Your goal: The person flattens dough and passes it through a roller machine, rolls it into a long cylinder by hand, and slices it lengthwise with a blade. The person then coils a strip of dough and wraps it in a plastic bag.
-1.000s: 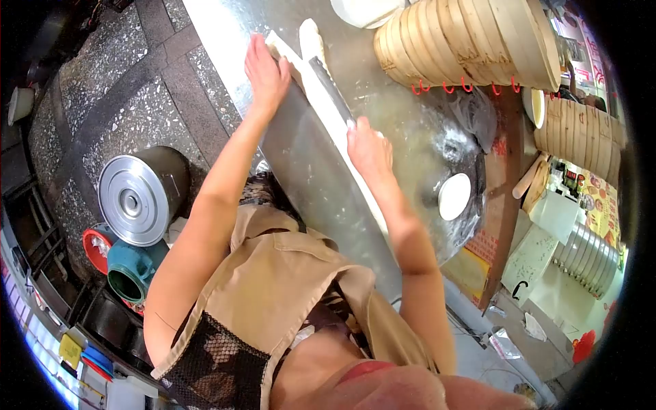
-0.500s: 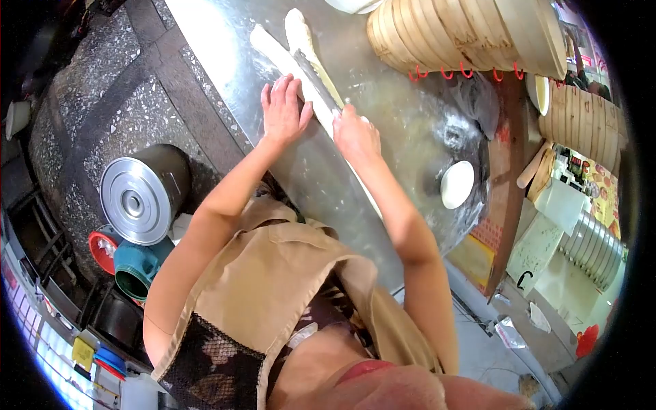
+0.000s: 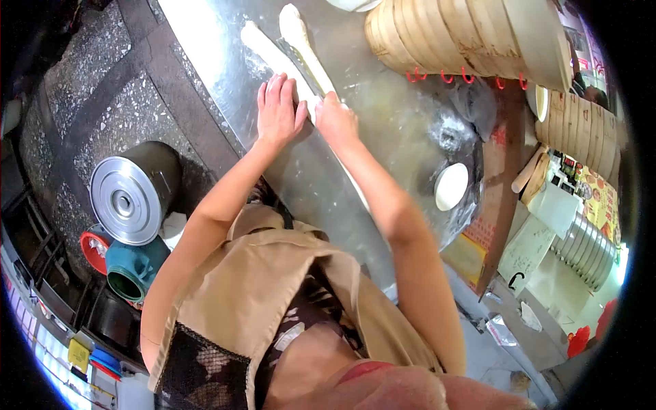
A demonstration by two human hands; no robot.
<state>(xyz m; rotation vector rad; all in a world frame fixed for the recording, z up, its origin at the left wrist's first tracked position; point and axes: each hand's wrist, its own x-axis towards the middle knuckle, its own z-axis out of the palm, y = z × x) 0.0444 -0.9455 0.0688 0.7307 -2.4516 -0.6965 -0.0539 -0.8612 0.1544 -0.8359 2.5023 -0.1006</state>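
A long white dough strip lies diagonally on the metal table. My left hand rests on its near edge with fingers slightly spread, holding nothing. Just right of it, my right hand is wrapped round the handle end of a long knife, whose grey blade points away from me along the strip. Beyond the blade lies a second, narrower dough piece with a rounded far end. Between and below my hands the strip continues as a thin band towards my right forearm.
Stacked bamboo steamers with red hooks stand at the upper right of the metal table. A white oval dish and plastic sheeting lie at its right side. A lidded metal pot and a teal container are at left.
My left hand has come back from the strip's far end towards me, next to my right hand. My right hand and the knife have shifted left and nearer along the dough.
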